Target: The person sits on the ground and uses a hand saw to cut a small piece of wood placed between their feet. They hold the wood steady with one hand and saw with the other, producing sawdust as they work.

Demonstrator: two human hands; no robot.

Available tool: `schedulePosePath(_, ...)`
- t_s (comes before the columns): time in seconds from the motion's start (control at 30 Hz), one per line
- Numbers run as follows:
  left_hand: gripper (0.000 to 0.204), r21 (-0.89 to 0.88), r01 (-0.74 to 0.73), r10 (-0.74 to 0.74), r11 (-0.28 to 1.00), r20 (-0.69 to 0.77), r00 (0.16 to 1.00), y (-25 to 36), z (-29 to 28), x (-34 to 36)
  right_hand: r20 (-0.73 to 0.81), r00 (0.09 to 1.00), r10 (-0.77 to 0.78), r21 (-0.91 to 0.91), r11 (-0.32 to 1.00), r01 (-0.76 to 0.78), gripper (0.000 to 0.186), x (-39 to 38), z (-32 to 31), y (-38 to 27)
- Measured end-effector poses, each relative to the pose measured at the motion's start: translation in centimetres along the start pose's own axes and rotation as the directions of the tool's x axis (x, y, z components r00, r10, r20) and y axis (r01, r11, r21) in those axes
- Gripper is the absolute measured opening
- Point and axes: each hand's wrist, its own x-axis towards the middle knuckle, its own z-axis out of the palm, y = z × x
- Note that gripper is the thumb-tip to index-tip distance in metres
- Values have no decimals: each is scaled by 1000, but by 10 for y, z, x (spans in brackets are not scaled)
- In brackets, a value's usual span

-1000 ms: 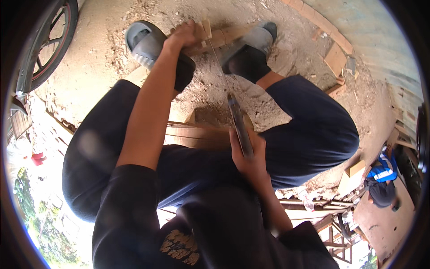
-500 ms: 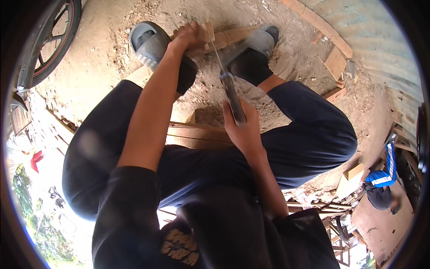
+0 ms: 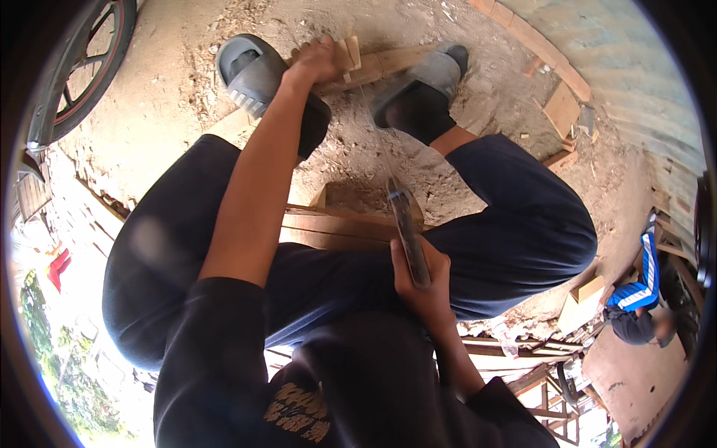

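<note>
"Where does the saw point(image 3: 404, 216) lie?"

"On the near side of the wooden beam point(image 3: 388, 65), its handle toward the body and its thin blade reaching away toward the beam's near edge. Whether the tip touches wood, I can't tell; it is too fine and faint there."

"And the right hand point(image 3: 435, 287)?"

"Well apart from the beam on the near side, fingers wrapped around the handle. It is the hand nearer the body."

"So how do the long axes sit?"

"They cross. The beam runs left to right, its right end angled a little farther from the body, while the blade points away from the right fingers, leaning slightly left, toward the beam's left half."

"What is on that half?"

"A pale wood block point(image 3: 348, 54), just right of the left hand point(image 3: 320, 61). The left fingers are bent down beside it (knuckles up, undersides hidden), so I can't tell whether they clasp the block or only press. That hand is the nearer one to the beam."

"Anything at the beam's ends?"

"The right sandal point(image 3: 431, 75) is at its right end, and the left sandal point(image 3: 258, 73) is off to its left, past the left hand. A low plank point(image 3: 336, 226) also lies on the beam's near side, left of the saw's handle."
</note>
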Motion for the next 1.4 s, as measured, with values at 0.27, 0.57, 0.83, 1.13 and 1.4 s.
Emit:
schedulePosePath(0.27, 89, -16, -14, 13, 1000, -18, 1000, 1, 2, -2, -6, 994, -106, -93, 990, 105, 11, 25, 15, 11)
schedulePosePath(0.57, 79, -39, -73, 72, 997, -9, 997, -3, 7, 5, 68, 993, 92, -44, 995, -89, 13, 53, 17, 8)
schedulePosePath(0.83, 91, -51, -35, 36, 998, 19, 999, 10, 6, 7, 99, 981, 165, -127, 980, -152, 13, 71, 23, 19)
schedulePosePath(1.13, 87, -5, -31, 31, 1000, 61, 998, 1, 3, 3, 73, 994, 80, -114, 991, -71, 6, 50, 20, 11)
schedulePosePath(1.4, 83, -14, -11, 12, 1000, 18, 1000, -2, -2, -6, 19, 1000, 5, -19, 1000, -4, 15, 1, 6, 8)
